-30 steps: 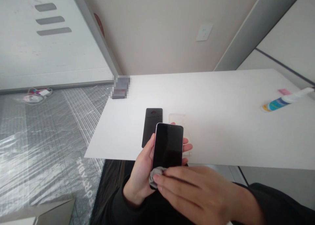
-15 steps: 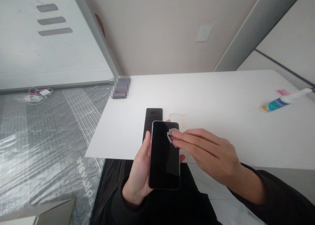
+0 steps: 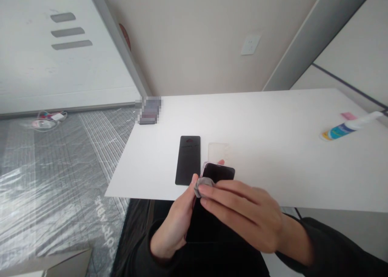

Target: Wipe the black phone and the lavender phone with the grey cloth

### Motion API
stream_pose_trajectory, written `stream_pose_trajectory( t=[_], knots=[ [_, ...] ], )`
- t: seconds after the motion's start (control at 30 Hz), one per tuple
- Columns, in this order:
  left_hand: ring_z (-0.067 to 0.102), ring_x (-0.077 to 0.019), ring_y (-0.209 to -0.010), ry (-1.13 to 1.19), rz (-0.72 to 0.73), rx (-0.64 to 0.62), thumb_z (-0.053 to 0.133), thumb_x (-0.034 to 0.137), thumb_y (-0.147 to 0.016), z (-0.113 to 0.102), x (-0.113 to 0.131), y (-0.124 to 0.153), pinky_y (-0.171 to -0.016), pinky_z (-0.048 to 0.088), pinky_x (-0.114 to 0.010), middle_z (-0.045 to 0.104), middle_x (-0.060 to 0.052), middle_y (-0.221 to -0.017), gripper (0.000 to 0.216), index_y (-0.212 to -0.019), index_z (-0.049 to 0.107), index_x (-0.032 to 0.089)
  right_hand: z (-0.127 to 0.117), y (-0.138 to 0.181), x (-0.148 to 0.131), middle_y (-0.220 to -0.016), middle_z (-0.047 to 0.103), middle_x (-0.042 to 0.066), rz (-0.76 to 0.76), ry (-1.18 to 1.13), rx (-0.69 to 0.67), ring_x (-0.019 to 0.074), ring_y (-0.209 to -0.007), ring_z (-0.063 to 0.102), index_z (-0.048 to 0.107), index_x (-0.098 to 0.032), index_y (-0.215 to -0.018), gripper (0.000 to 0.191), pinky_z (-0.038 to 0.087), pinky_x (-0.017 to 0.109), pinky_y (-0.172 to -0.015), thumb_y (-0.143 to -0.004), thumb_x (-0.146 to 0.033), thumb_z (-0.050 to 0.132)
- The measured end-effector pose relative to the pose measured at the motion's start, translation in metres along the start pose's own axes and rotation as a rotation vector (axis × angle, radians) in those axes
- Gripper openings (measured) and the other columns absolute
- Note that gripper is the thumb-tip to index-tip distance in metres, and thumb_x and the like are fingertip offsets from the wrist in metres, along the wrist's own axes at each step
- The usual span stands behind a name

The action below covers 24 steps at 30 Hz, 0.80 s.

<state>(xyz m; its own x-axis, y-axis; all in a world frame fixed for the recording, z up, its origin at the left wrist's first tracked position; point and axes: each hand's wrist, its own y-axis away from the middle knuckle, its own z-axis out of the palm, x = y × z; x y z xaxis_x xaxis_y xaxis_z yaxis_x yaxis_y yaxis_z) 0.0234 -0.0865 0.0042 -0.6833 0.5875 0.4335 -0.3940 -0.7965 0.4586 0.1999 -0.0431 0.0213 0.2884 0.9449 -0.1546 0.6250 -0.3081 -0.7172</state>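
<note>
- The slim rectangular phone with a glossy black screen (image 3: 219,172) is held up, tilted, by the near edge of the white bench (image 3: 266,141), right of the flat black rectangular packet (image 3: 188,160).
- The left hand (image 3: 176,220) is curled around the phone, thumb by its left edge.
- The right hand (image 3: 253,214) pinches a crumpled soft grey cloth (image 3: 204,183) at that edge, fingers nearly together.
- Likely stiff, fairly light, slick and breakable: grip both long edges firmly.
- The cloth should be limp; pinch its bunched middle.
</note>
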Motion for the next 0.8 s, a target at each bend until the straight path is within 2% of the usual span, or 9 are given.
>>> stream_pose_trajectory(
  t=[0.07, 0.17, 0.23, 0.33, 0.4, 0.47, 0.57, 0.67, 0.8],
  knots=[
    [0.059, -0.0269, -0.134, -0.039, 0.036, 0.024, 0.065, 0.052, -0.096, 0.002, 0.0, 0.001, -0.121, 0.038, -0.04, 0.07, -0.008, -0.135, 0.055, -0.14, 0.065, 0.019, 0.0, 0.0, -0.003, -0.111, 0.079, 0.01, 0.02, -0.017, 0.001, 0.0199, -0.101, 0.074, 0.072, -0.008, -0.11, 0.03, 0.064, 0.029, -0.091, -0.106, -0.01, 0.041],
    [0.06, -0.0289, -0.133, -0.103, 0.049, 0.048, 0.064, 0.051, -0.096, 0.005, -0.002, 0.001, -0.116, 0.045, -0.042, 0.069, -0.008, -0.138, 0.05, -0.136, 0.069, 0.021, 0.002, 0.004, -0.003, -0.112, 0.076, 0.01, 0.191, -0.022, 0.045, 0.0174, -0.104, 0.072, 0.07, -0.013, -0.115, 0.022, 0.062, 0.026, -0.09, -0.104, -0.009, 0.052],
    [0.059, -0.0288, -0.133, -0.137, 0.064, 0.056, 0.065, 0.05, -0.095, 0.007, -0.002, 0.001, -0.115, 0.045, -0.039, 0.069, -0.008, -0.137, 0.048, -0.132, 0.071, 0.021, 0.005, 0.006, -0.005, -0.112, 0.075, 0.009, 0.256, -0.027, 0.049, 0.0167, -0.101, 0.072, 0.069, -0.015, -0.119, 0.022, 0.061, 0.026, -0.087, -0.103, -0.009, 0.055],
    [0.065, -0.0251, -0.124, -0.144, 0.083, 0.038, 0.064, 0.054, -0.094, 0.008, 0.0, 0.001, -0.114, 0.044, -0.034, 0.073, -0.008, -0.128, 0.054, -0.137, 0.068, 0.022, 0.01, 0.005, -0.018, -0.102, 0.077, 0.008, 0.21, -0.119, -0.018, 0.0158, -0.089, 0.073, 0.07, -0.014, -0.115, 0.024, 0.061, 0.025, -0.081, -0.107, -0.014, 0.048],
    [0.071, -0.0213, -0.108, -0.136, 0.07, 0.002, 0.061, 0.059, -0.095, 0.008, 0.002, 0.001, -0.104, 0.051, -0.032, 0.077, -0.007, -0.118, 0.06, -0.145, 0.06, 0.025, 0.01, 0.004, -0.025, -0.097, 0.078, 0.007, 0.146, -0.163, -0.075, 0.0147, -0.08, 0.072, 0.071, -0.012, -0.109, 0.032, 0.06, 0.024, -0.074, -0.109, -0.014, 0.04],
    [0.072, -0.0187, -0.102, -0.12, 0.062, -0.012, 0.061, 0.059, -0.096, 0.008, 0.002, 0.001, -0.098, 0.053, -0.029, 0.077, -0.007, -0.116, 0.063, -0.149, 0.056, 0.026, 0.008, 0.004, -0.024, -0.096, 0.079, 0.007, 0.097, -0.138, -0.116, 0.0155, -0.08, 0.072, 0.072, -0.011, -0.107, 0.034, 0.06, 0.026, -0.07, -0.109, -0.014, 0.038],
    [0.067, -0.0196, -0.117, -0.076, 0.069, 0.032, 0.068, 0.053, -0.093, 0.008, -0.001, 0.0, -0.107, 0.046, -0.025, 0.074, -0.006, -0.126, 0.059, -0.143, 0.063, 0.022, 0.004, 0.006, -0.011, -0.102, 0.078, 0.009, 0.161, -0.042, -0.046, 0.0174, -0.092, 0.072, 0.072, -0.011, -0.111, 0.022, 0.06, 0.027, -0.08, -0.105, -0.012, 0.051],
    [0.066, -0.0234, -0.119, -0.07, 0.06, 0.066, 0.068, 0.051, -0.094, 0.009, -0.003, -0.001, -0.11, 0.046, -0.031, 0.074, -0.006, -0.126, 0.057, -0.142, 0.063, 0.022, 0.006, 0.008, -0.005, -0.106, 0.076, 0.011, 0.239, 0.006, 0.092, 0.0179, -0.101, 0.07, 0.072, -0.009, -0.112, 0.018, 0.057, 0.028, -0.091, -0.099, -0.006, 0.06],
    [0.072, -0.0192, -0.095, -0.081, 0.04, 0.033, 0.062, 0.054, -0.096, 0.007, -0.002, -0.004, -0.091, 0.055, -0.029, 0.077, -0.008, -0.115, 0.062, -0.149, 0.055, 0.022, 0.014, 0.006, -0.022, -0.098, 0.079, 0.008, 0.111, -0.143, -0.024, 0.0161, -0.087, 0.071, 0.072, -0.007, -0.108, 0.025, 0.061, 0.025, -0.074, -0.105, -0.01, 0.047]
  ],
)
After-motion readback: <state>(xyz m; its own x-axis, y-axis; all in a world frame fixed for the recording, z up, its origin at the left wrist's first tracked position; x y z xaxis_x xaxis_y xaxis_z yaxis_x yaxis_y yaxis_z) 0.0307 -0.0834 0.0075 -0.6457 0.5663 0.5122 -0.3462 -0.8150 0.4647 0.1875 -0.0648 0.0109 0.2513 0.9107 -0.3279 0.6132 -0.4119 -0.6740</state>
